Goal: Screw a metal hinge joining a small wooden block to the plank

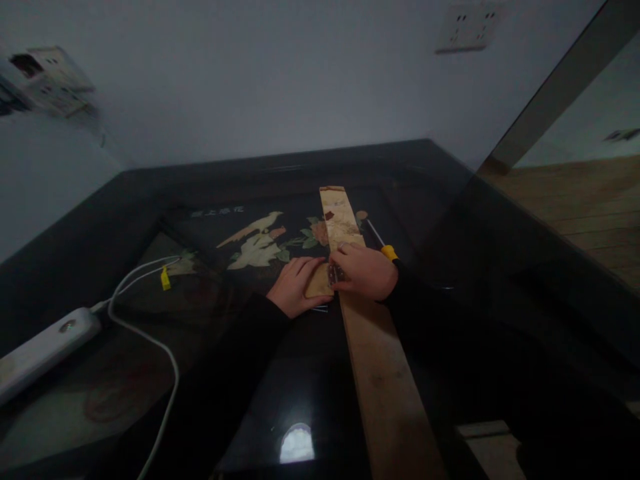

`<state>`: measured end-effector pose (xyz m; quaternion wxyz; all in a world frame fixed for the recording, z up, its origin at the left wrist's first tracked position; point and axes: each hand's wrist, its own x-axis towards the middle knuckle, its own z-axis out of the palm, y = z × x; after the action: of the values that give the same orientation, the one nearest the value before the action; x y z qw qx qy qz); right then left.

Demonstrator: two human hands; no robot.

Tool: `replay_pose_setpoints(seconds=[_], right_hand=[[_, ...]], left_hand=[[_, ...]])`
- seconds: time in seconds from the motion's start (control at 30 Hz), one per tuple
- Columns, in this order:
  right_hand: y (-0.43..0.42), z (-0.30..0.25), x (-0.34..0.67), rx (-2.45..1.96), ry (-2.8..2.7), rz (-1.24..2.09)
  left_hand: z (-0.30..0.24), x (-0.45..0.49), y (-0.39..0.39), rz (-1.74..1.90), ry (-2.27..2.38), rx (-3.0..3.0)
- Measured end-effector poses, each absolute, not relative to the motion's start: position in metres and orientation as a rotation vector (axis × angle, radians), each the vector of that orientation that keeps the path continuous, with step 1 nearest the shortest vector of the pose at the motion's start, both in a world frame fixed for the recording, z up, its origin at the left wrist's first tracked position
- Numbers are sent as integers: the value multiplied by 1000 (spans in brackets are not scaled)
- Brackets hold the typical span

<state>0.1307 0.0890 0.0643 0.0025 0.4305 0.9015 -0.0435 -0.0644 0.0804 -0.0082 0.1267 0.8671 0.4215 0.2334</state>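
**Both hands at the plank's edge**

The left hand (296,288) lies flat and open on a small wooden block (319,284) beside the long plank (376,353) on the dark glass surface (150,200). The curled right hand (365,272) pinches a small metal piece (334,273). A yellow-handled screwdriver (384,248) lies just behind.

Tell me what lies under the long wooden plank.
The plank lies flat on the dark glass table, across the right part of its bird-and-flower picture. The part of the picture beneath it is covered. The right hand rests on top.
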Motion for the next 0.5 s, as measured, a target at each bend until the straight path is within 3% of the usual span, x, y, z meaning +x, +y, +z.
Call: replay_pose_setpoints(seconds=[0.5], right_hand=[[90, 62, 132, 1346, 2819, -105]], left_hand=[[0, -74, 83, 601, 1028, 2472]])
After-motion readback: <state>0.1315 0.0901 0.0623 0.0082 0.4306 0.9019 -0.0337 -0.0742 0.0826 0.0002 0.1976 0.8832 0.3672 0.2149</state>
